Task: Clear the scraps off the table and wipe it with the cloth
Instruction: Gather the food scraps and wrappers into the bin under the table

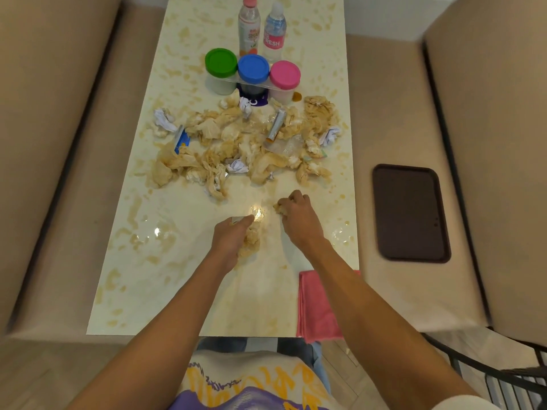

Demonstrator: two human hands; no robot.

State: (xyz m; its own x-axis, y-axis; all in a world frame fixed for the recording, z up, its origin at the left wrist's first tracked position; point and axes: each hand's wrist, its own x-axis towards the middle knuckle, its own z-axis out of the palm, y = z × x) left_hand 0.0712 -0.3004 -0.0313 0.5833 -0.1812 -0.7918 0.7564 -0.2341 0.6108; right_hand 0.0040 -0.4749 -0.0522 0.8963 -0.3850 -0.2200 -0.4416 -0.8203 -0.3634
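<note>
So far you have barely begun: your left hand (233,238) is clenched round a wad of scraps (251,239) and your right hand (297,214) round a smaller bit, while the main heap (236,143) lies mid-table (177,261) before the jars (253,69). Stains remain everywhere, and the cloth (316,306) lies untouched at the near right corner.

One head-worn wide-angle view looks steeply down and forward along the table (207,291) from its near end.
</note>
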